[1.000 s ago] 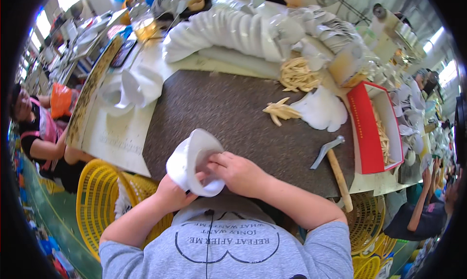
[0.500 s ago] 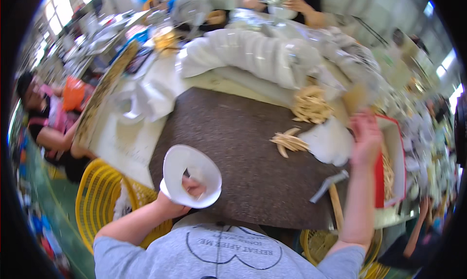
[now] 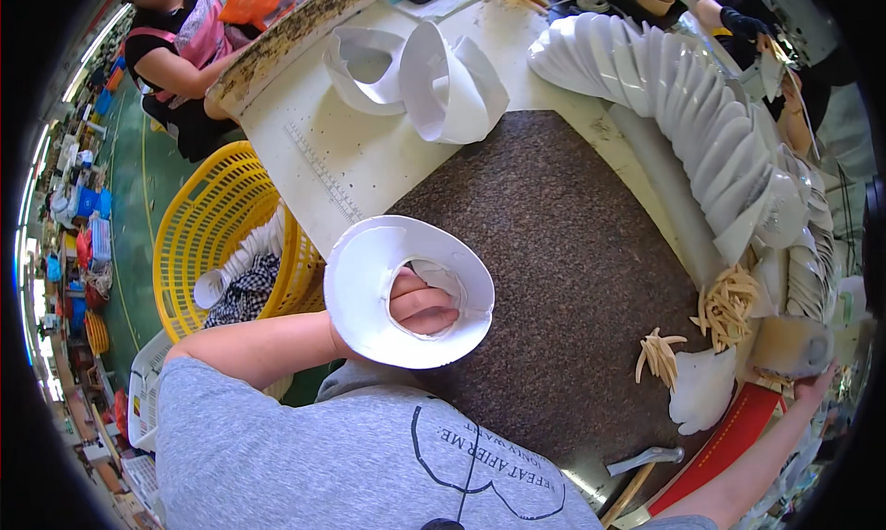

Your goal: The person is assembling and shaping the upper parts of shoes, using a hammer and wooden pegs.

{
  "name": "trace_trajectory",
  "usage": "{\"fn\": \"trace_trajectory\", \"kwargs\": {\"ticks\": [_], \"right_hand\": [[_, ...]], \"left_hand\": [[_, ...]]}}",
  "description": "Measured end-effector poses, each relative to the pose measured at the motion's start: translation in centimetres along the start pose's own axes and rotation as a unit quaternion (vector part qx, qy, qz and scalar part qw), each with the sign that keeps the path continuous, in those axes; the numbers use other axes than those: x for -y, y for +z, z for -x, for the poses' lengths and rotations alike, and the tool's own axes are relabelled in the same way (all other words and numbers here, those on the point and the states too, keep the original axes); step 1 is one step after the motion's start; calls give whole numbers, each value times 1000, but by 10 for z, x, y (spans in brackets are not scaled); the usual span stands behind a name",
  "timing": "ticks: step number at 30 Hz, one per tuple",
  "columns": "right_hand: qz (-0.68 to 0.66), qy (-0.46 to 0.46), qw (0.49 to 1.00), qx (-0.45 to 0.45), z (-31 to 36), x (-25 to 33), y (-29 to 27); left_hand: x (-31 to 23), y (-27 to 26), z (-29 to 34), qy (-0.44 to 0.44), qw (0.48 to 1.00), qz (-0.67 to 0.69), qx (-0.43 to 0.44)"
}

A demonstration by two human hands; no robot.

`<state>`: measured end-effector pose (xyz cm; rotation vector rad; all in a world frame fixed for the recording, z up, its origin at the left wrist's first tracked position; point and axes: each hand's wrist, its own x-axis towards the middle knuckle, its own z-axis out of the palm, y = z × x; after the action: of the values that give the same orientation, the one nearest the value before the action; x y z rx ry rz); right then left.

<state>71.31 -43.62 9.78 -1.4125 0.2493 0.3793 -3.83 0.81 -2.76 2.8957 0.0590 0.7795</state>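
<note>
My left hand (image 3: 426, 310) is closed around a white funnel-shaped piece (image 3: 369, 327) with an oval rim, held over the near-left edge of the dark speckled slab (image 3: 544, 281). Its curled fingers show through the hole in the middle. At the far right my right hand (image 3: 812, 385) touches the underside of a blurred tan, roll-like thing (image 3: 778, 347); most of its fingers are hidden. Close by lie a heap of tan slivers (image 3: 726, 307), a smaller bunch of slivers (image 3: 659, 356) and a white flat sheet (image 3: 701, 389).
A hammer (image 3: 646, 458) and a red-sided box (image 3: 720, 451) sit at the near right. White curved pieces (image 3: 674, 114) stand nested in a long row behind. Two looped white pieces (image 3: 448, 87) rest on the pale table. A yellow basket (image 3: 198, 211) stands left; a co-worker (image 3: 180, 64) sits beyond.
The view has swung, so the table sits farther right. My left hand still holds the white piece, its opening now facing up more. My right arm appears farther right, by the tan thing.
</note>
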Motion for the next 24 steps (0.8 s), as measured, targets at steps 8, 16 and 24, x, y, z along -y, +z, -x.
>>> {"fn": "trace_trajectory", "kwargs": {"ticks": [8, 16, 24], "right_hand": [[-21, -196, 979, -53, 76, -40, 65], [-141, -268, 953, -9, 134, -31, 91], [-72, -357, 931, 18, 260, 35, 84]], "left_hand": [[-5, -6, -5, -11, 1000, -3, -8], [3, -12, -12, -121, 963, 234, 53], [75, -55, -76, -432, 723, 534, 75]]}}
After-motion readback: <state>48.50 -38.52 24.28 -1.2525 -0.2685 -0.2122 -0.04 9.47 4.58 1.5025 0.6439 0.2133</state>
